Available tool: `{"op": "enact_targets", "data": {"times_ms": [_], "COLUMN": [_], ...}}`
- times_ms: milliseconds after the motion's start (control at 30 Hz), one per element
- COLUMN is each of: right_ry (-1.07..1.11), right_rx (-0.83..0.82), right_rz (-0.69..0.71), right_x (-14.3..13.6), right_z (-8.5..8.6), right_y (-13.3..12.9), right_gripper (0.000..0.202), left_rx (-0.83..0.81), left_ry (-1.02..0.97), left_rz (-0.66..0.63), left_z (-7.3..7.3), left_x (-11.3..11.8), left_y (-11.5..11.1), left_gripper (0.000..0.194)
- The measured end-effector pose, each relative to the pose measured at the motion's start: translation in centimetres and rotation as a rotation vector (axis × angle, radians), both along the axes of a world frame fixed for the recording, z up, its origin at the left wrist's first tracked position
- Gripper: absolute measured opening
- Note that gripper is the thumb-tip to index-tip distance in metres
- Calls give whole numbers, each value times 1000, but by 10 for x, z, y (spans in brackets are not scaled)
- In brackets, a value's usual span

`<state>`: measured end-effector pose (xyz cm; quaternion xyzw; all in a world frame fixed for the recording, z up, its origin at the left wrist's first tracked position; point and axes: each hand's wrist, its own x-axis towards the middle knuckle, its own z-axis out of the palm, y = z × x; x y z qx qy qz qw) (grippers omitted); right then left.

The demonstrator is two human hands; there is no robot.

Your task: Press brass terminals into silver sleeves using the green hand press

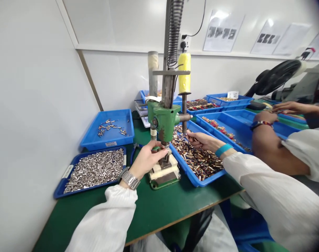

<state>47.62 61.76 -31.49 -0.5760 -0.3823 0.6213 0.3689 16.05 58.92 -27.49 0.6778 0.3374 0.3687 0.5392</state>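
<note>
A green hand press (163, 120) stands upright in front of me on the table. My left hand (147, 159), wearing a metal watch (130, 178), has its fingers pinched together at the press's ram, above the fixture (164, 169); what they hold is too small to make out. Over the blue tray of small metal pieces (192, 179), my right hand (203, 141) has curled fingers near the bottom of the press lever with its yellow-wrapped grip (184, 71). Whatever lies between those fingertips is hidden. A teal band (224, 150) circles that wrist.
To the left are a tray of silver metal pieces (96, 169) and a blue tray (88, 138) holding several assembled pieces. Blue-handled pliers (134, 152) lie behind my left hand. At right, a co-worker's arm (270, 147) reaches over more blue trays. A fan (277, 75) stands behind.
</note>
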Motion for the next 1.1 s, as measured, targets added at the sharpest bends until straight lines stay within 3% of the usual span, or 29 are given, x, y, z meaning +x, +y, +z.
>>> {"op": "enact_targets", "data": {"times_ms": [300,700,1100], "right_ry": [112,51,19], "right_rx": [67,84,59], "right_rz": [10,40,-13], "right_x": [-9,-9,-4], "right_z": [8,9,0], "right_y": [0,-6,-1], "right_gripper": [20,26,25], "left_rx": [-186,-217,-240], "left_ry": [-122,-192,-260], "left_rz": [-1,-43,72], "left_z": [2,-4,-11], "left_x": [6,3,13], "left_y": [0,0,-6], "left_gripper": [24,28,17]}}
